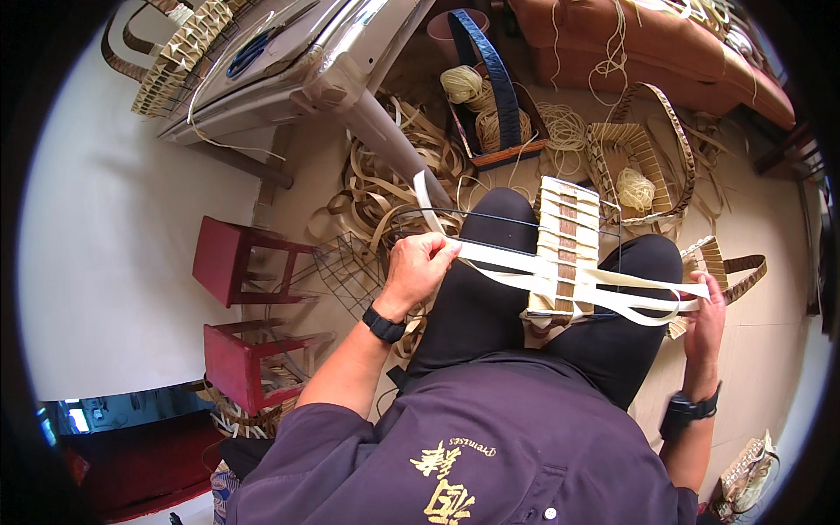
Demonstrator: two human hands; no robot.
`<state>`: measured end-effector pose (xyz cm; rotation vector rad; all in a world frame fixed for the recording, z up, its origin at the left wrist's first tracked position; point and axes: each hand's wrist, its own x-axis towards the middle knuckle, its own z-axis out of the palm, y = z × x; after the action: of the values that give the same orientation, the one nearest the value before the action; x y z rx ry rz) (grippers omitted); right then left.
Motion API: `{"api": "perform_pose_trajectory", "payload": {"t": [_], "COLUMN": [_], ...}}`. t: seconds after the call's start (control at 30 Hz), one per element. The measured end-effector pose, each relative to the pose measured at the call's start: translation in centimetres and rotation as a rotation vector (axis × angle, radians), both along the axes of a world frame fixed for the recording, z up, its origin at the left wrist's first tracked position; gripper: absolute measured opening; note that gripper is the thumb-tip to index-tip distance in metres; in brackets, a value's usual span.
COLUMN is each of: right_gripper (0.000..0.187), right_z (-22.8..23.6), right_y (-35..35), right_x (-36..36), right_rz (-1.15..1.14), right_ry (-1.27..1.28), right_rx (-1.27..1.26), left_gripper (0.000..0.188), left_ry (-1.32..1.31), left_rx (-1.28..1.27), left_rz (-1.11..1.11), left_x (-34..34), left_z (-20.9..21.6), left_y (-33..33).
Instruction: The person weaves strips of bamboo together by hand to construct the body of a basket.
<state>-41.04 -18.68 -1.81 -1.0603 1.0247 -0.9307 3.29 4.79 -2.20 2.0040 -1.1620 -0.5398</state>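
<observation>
a seated person's left hand point(418, 267) is closed in a fist around one end of several long pale flat weaving strips point(525, 261), while the right hand point(705, 319) is curled shut on the opposite ends, out past the right knee. the strips run taut between the two hands, passing across a partly woven basket panel of cream and brown bands on a thin dark wire frame point(565, 254), which rests on the person's lap, across black trousers. both wrists carry dark watches.

judging from the grip, the strips want even tension from both sides, kept flat and untwisted where they cross the panel, so each lies snug against the row beside it; a slack or rolled strip would likely leave a gap in the weave.

beyond the knees, a loose heap of curled tan strips point(385, 188) covers the tiled floor. a dark-handled rectangular basket holding balls of pale cord point(490, 118) stands ahead, and a finished woven basket with a looped handle and one ball of cord inside point(643, 166) sits just to its right. an empty wire basket frame point(350, 267) lies near the left hand. two small red wooden stools point(236, 262) stand to the left, and an orange-brown cushioned sofa point(647, 44) fills the far edge.
</observation>
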Motion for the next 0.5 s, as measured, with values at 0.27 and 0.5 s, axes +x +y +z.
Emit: {"api": "perform_pose_trajectory", "payload": {"t": [0.27, 0.5], "right_gripper": [0.020, 0.028], "right_z": [0.3, 1.1], "right_y": [-1.7, -2.2], "right_x": [-3.8, -7.6], "right_rz": [0.001, -0.228], "right_ry": [0.997, 0.051], "right_rx": [-0.808, 0.290], "left_gripper": [0.021, 0.022], "left_ry": [0.040, -0.014], "left_rx": [-0.010, -0.043], "left_rz": [0.092, 0.163], "left_x": [1.4, 4.5], "left_z": [-0.5, -0.8], "left_y": [0.6, 1.6]}}
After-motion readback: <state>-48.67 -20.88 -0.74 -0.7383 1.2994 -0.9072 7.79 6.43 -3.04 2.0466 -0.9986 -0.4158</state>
